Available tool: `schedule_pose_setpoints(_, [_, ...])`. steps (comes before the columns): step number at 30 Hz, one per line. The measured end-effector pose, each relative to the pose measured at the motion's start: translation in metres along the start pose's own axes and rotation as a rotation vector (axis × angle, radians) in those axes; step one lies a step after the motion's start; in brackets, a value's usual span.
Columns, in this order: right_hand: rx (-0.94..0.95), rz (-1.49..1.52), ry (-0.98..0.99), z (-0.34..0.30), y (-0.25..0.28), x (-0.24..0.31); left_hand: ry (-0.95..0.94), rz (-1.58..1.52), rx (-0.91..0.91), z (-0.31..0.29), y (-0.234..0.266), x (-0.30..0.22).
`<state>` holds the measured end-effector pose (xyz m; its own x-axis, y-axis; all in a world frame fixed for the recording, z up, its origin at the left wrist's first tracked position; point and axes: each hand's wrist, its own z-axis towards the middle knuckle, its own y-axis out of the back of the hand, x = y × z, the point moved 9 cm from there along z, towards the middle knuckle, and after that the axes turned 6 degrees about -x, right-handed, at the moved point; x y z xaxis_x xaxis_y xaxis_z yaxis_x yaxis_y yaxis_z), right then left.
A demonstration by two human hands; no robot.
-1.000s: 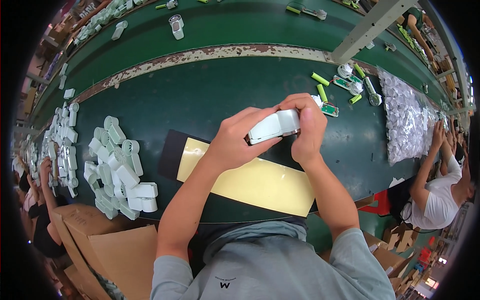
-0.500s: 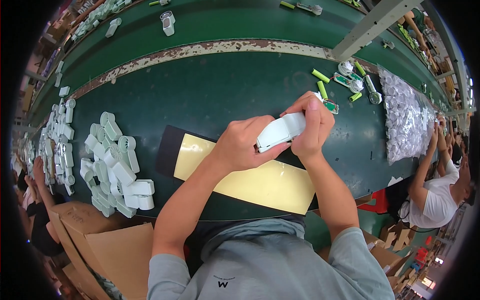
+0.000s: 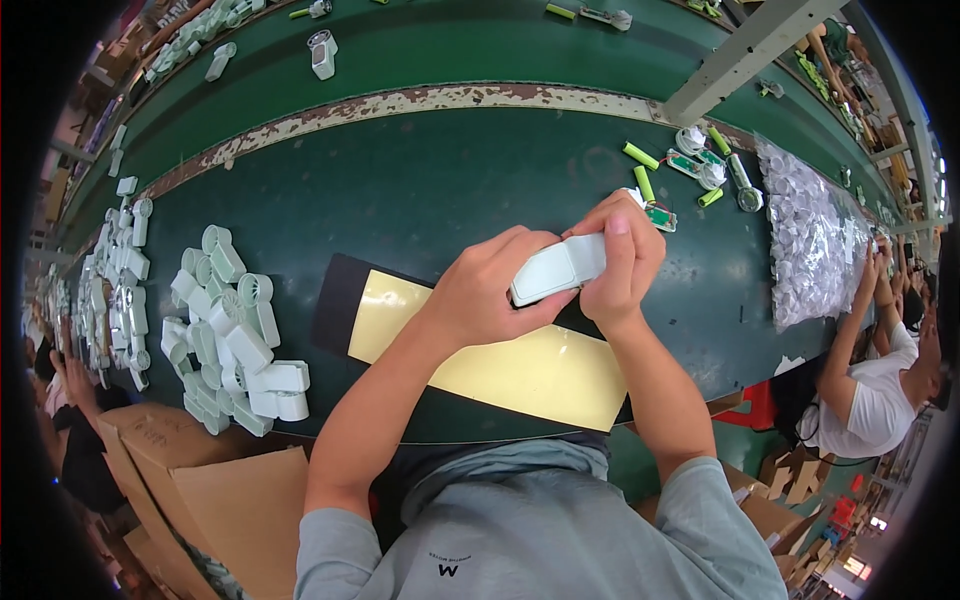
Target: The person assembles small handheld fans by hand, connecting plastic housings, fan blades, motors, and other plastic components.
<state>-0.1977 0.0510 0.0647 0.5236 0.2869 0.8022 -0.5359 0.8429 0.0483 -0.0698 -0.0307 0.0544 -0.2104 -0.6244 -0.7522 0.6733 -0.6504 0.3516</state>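
Note:
Between my two hands, above the table, is a white plastic fan housing [image 3: 560,271]. My left hand [image 3: 488,285] is closed around its left end, thumb along the lower edge. The fingers and thumb of my right hand [image 3: 622,258] grip the right end and hide much of it. Below the hands lies a pale yellow sheet [image 3: 520,382] on a black mat [image 3: 334,306]. Just beyond my right hand, a green circuit board [image 3: 661,218] with a white part shows partly.
To the left lies a pile of pale fan housings [image 3: 246,346]. Yellow-green battery cells [image 3: 641,156] and wired boards sit at the far right, beside a clear bag of white parts [image 3: 812,240]. A metal post [image 3: 750,62] rises near the belt [image 3: 430,45]. Cardboard boxes [image 3: 240,510] stand lower left.
Both hands stay closed on the housing, which has turned slightly and shifted a little left. On the belt beyond, a fan unit has moved left.

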Motion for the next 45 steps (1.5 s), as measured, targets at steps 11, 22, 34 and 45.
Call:
schedule_pose_setpoints(11, [0.146,-0.106,-0.118,0.000,-0.011,-0.013,-0.073,0.055,0.006,-0.001,0.002,0.000])
schedule_pose_setpoints(22, [0.283,-0.018,0.291,-0.011,-0.021,0.032,0.996,-0.909,0.473,-0.043,-0.026,0.053])
schedule_pose_setpoints(34, [0.060,0.001,0.273,-0.002,-0.003,0.029,0.798,-0.813,0.224,-0.024,-0.020,0.042])
schedule_pose_setpoints(45, [0.110,0.132,0.231,-0.003,-0.008,0.023,-0.112,0.117,-0.004,-0.001,0.006,-0.010])
